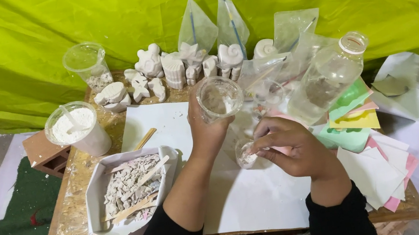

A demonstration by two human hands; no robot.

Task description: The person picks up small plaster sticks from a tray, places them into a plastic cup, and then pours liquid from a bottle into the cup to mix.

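left hand (pixel 205 129): fingers clamped on clear plastic cup (pixel 219 97) - raised, tilted
right hand (pixel 289 146): fingers pinch small clear cup (pixel 248 154) on white paper sheet (pixel 256 194)

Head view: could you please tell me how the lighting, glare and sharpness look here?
Head view: light is soft and even, with faint shadows; the green backdrop glows brightly; mild glare on the clear cup in the left hand and on the plastic bottle; the right hand is slightly soft; straight edges bow towards the corners.

left fingers (pixel 193 115) hidden behind clear cup (pixel 219 97) | small cup (pixel 248 154) half-covered by right hand (pixel 289 146)
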